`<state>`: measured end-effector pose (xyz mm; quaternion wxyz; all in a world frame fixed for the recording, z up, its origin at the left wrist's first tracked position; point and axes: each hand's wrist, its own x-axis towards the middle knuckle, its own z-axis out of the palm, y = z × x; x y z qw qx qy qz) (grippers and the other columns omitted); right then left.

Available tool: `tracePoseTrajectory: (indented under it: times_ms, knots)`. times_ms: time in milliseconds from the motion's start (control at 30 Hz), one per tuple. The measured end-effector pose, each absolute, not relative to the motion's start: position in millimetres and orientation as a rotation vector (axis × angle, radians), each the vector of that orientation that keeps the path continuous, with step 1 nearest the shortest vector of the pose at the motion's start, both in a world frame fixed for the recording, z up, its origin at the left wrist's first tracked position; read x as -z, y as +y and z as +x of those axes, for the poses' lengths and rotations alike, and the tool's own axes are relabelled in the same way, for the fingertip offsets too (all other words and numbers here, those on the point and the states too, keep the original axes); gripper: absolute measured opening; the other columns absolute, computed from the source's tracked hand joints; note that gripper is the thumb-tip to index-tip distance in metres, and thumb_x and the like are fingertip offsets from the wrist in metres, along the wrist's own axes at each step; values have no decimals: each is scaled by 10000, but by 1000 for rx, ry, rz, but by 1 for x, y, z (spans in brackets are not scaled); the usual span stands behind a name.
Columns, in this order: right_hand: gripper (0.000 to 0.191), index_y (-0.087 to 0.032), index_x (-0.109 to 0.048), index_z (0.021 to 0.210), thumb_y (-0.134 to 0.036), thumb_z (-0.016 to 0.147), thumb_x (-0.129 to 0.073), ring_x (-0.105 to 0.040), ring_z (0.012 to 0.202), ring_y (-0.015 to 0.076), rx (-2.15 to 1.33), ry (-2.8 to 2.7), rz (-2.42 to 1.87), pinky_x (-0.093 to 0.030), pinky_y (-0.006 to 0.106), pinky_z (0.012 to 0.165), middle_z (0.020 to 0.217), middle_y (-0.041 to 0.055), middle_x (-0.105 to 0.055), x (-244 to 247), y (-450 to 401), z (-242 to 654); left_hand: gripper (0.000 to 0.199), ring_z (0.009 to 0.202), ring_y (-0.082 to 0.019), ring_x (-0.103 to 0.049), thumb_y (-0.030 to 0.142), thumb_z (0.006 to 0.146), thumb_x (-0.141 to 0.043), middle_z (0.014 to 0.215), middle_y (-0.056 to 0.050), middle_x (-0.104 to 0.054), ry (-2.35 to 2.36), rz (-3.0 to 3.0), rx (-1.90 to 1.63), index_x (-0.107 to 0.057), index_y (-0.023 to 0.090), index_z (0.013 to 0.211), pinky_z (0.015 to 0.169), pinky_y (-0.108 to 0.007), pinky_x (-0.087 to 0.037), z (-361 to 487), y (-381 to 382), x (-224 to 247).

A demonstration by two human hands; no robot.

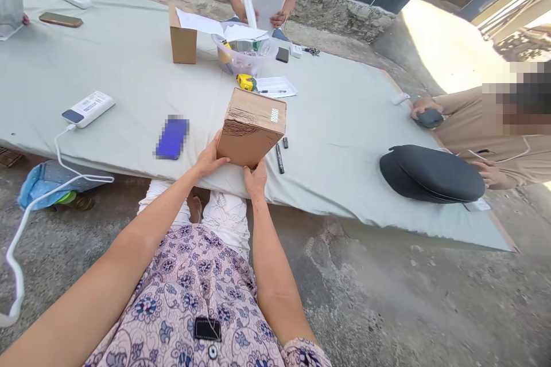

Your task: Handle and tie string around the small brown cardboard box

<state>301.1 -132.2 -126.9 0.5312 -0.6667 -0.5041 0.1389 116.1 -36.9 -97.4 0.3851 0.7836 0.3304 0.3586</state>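
Note:
A brown cardboard box [249, 129] with black scribbled lines and a small pale checked label is held between my two hands, tilted over the near edge of the table. My left hand [210, 156] grips its lower left side, thumb on the near face. At the bottom right corner, my right hand [257, 179] is closed on the box, some fingers hidden behind it. Just right of the box lie a black marker [279, 159] and its separate cap [285, 143]. Behind it are a yellow tape measure [247, 82] and a printed sheet with a pen [282, 87].
On the cloth-covered table [336, 120] are a blurred blue phone [172, 137], a cabled white power bank [88, 109], a second box [183, 43], a filled plastic basin [245, 60] and a black case [433, 175]. A person stands opposite holding papers; another sits at right.

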Motion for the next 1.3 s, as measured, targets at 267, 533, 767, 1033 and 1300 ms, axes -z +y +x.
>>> tracePoseTrajectory:
  times_ms: [267,533,767,1033,1300]
  knots:
    - [603,-209,-464,1341,-199,742,-532,-527,1310,295,-373,-1158,-1601,-444,577,1130,1401,136,-573,123,-133,298,1095,1490,-369,-396,457,771,-732,1662,-148,-336,845,1971,-920,-122,171,1634,1218,-496,-351,115,-40,93]
    - [619,-216,-443,1376,-215,765,-543,-516,1326,296,-342,-1169,-1574,-450,563,1126,1404,135,-565,128,-133,300,1063,1462,-363,-431,449,771,-746,1648,-123,-370,864,1956,-916,-164,212,1629,1190,-483,-388,114,-41,92]
    - [618,-211,-453,1381,-242,773,-560,-548,1291,309,-377,-1147,-1594,-477,567,1087,1393,143,-581,123,-135,299,1052,1440,-364,-457,425,763,-733,1619,-126,-416,875,1933,-905,-171,199,1624,1162,-477,-420,115,-45,85]
    - [570,-206,-480,1356,-349,817,-601,-518,1345,305,-351,-1136,-1568,-418,563,1154,1427,151,-566,116,-137,293,1061,1466,-357,-424,439,766,-739,1642,-132,-373,851,1940,-923,-162,203,1625,1191,-471,-384,113,-42,91]
    - [591,-194,-445,1384,-251,803,-539,-536,1315,301,-321,-1192,-1634,-456,545,1119,1416,157,-565,121,-136,295,1090,1374,-374,-519,487,751,-753,1569,-166,-465,888,1916,-903,-170,166,1614,1101,-462,-465,111,-43,90]
